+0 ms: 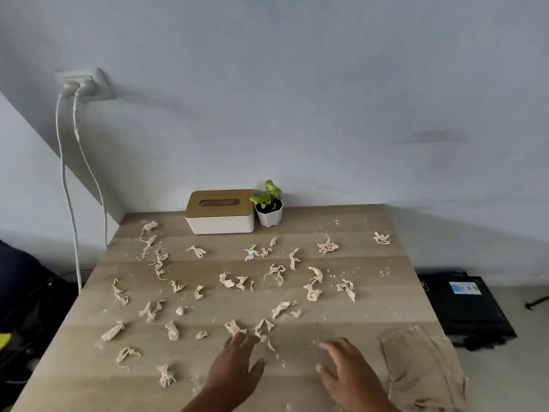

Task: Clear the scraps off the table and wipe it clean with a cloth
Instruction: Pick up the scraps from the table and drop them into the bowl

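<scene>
Both hands flat: left hand, right hand; scraps at left fingertips

Both my forearms cut off by bottom picture edge; only left hand and right hand show. Light wooden table: near edge out of frame, near left corner lost too. Folded beige cloth at near right corner, blurred, lower end clipped by frame. Left fingertips overlap pale crumpled scrap; contact unclear to me. Fine white crumbs too small to identify. Dark flat case on floor past right edge, label unreadable. Dark shapes beyond left edge indistinct.
</scene>
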Demonstrator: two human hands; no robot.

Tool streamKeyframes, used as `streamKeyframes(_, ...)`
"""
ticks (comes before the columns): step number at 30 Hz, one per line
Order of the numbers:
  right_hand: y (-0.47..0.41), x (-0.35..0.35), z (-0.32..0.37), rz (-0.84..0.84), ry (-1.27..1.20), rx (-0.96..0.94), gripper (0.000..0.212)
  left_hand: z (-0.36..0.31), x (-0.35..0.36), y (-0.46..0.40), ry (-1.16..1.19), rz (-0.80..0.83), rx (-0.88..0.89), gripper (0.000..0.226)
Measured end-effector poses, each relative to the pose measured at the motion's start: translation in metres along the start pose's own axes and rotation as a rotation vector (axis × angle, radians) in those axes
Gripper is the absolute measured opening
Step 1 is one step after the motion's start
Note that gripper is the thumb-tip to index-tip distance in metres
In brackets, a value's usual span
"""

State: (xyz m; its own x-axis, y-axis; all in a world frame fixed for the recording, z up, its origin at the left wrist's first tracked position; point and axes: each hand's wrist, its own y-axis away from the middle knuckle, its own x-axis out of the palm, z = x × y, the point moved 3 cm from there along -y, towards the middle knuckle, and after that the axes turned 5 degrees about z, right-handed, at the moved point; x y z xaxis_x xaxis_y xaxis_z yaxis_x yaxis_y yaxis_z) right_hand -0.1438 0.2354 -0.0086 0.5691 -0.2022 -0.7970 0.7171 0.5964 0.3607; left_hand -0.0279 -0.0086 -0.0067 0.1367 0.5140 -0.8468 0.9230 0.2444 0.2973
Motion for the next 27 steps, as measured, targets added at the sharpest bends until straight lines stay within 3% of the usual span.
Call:
streamKeyframes(5,-0.035,0.008,0.015,-0.017,-0.003,-0.039,0.057,0.008,-0.001,-0.029,-0.139,0.004,0.134,0.057)
streamKeyframes(15,-0.090,0.017,0.038,-0.104,0.125,-0.069,0.051,0.025,-0.005,-0.077,-0.345,-0.016,0.375,0.046)
streamKeyframes(23,-0.116,0.019,0.051,-0.125,0.211,-0.134,0.061,0.031,-0.008,-0.098,-0.389,-0.014,0.473,0.012)
streamKeyframes(27,-0.125,0.018,0.060,-0.145,0.242,-0.152,0.077,0.032,-0.012,-0.109,-0.366,-0.024,0.503,0.007)
